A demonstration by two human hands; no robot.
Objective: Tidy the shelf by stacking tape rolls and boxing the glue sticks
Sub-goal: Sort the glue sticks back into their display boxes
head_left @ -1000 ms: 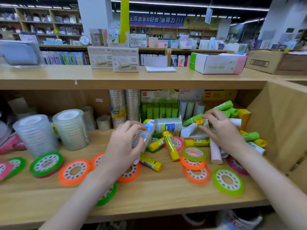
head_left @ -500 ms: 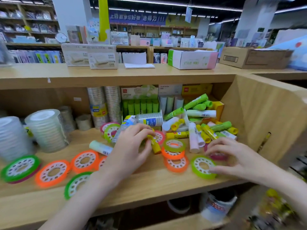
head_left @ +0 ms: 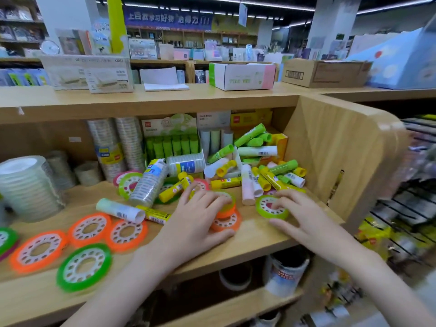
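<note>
Flat tape rolls in orange and green lie scattered on the wooden shelf (head_left: 247, 241). My left hand (head_left: 195, 223) grips a small stack of tape rolls (head_left: 227, 212), a green one on two orange ones. To its right, my right hand (head_left: 304, 215) holds a single green tape roll (head_left: 265, 210) between fingers and thumb. Behind both hands, a heap of yellow, green and white glue sticks (head_left: 266, 179) spills from a yellow box (head_left: 282, 142). More loose rolls, such as an orange roll (head_left: 39, 250) and a green roll (head_left: 83, 267), lie at the front left.
A sleeve of clear tape (head_left: 148, 182) and a white glue stick (head_left: 120, 210) lie mid-shelf. Clear tape towers (head_left: 26, 185) stand at the left and display boxes of glue sticks (head_left: 169, 131) at the back. The wooden side panel (head_left: 330, 149) closes the right end.
My left hand let go of the clear tape sleeve and moved right onto the stacked rolls. My right hand left the glue stick heap and came forward onto the green roll.
</note>
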